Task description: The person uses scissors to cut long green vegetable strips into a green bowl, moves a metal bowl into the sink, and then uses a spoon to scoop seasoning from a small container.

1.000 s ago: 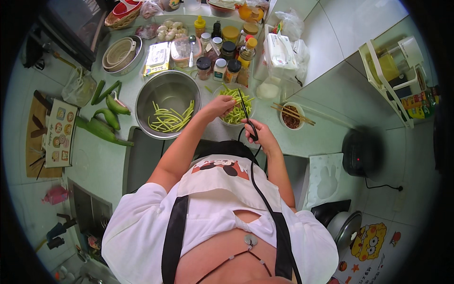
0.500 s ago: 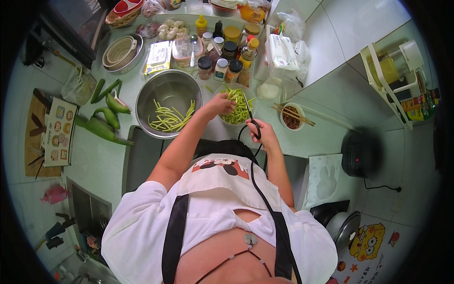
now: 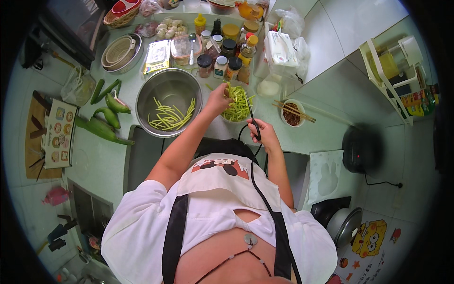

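Observation:
My right hand (image 3: 265,133) grips black-handled scissors (image 3: 251,112), whose blades point away from me across a clear bowl (image 3: 236,122). Inside that bowl lies a heap of cut green stem pieces (image 3: 239,108), perhaps beans or garlic scapes. At the bowl's left side, my left hand (image 3: 219,100) has its fingers bent together around some green stems, partly hidden by the hand. Left of it stands a wide steel basin (image 3: 141,106) holding long uncut stems (image 3: 171,116) of the same kind.
Seasoning jars (image 3: 220,67) and bottles crowd the back. Green gourds (image 3: 105,130) lie left of the basin, beside nested bowls (image 3: 119,53). A small bowl of brown food (image 3: 293,120) with chopsticks (image 3: 302,113) across it stands right. A black cable (image 3: 257,184) hangs before my apron.
My left hand has shifted slightly left and away from me, and its fingers have drawn closer together. The right hand and scissors have hardly moved.

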### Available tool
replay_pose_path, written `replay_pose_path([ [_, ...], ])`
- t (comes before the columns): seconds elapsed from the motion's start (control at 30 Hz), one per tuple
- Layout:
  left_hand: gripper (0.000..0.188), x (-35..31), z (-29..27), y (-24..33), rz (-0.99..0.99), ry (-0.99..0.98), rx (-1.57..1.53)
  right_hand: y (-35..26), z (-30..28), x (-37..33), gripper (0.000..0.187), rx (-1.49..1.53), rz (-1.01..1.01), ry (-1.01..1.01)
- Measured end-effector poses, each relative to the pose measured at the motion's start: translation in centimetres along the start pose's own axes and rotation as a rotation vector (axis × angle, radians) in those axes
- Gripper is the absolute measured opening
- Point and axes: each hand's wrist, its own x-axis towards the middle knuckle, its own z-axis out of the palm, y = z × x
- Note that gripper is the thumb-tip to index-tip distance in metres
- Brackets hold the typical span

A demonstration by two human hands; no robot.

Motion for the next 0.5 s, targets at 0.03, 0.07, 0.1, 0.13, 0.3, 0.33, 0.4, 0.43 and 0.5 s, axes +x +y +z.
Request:
replay_pose_path([
  [0.03,0.046,0.1,0.1,-0.2,-0.009,0.004,-0.039,0.0,0.0,-0.1,0.023,-0.003,0.011,-0.021],
  [0.07,0.046,0.2,0.2,-0.5,-0.018,0.008,-0.078,0.1,0.0,-0.2,0.024,-0.007,0.022,-0.041],
  [0.1,0.047,0.5,0.3,-1.0,-0.035,0.012,-0.155,0.2,0.0,-0.3,0.024,-0.011,0.033,-0.06],
  [0.13,0.049,0.7,0.3,-1.7,-0.051,0.016,-0.232,0.2,0.0,-0.4,0.025,-0.024,0.049,-0.061],
  [0.3,0.056,0.7,0.5,-2.1,-0.13,0.016,-0.453,0.0,0.3,-0.9,0.026,-0.069,0.086,-0.07],
  [0.33,0.057,0.6,0.5,-1.8,-0.17,0.001,-0.505,0.0,0.3,-0.9,0.026,-0.071,0.087,-0.069],
  [0.4,0.061,0.4,0.7,-1.7,-0.212,0.022,-0.566,0.0,0.3,-0.9,0.026,-0.075,0.091,-0.068],
  [0.43,0.063,0.3,0.9,-1.7,-0.213,0.058,-0.575,0.0,0.4,-0.9,0.026,-0.082,0.088,-0.072],
  [0.5,0.069,0.1,1.2,-1.7,-0.208,0.101,-0.603,0.0,0.4,-0.8,0.026,-0.095,0.083,-0.081],
])
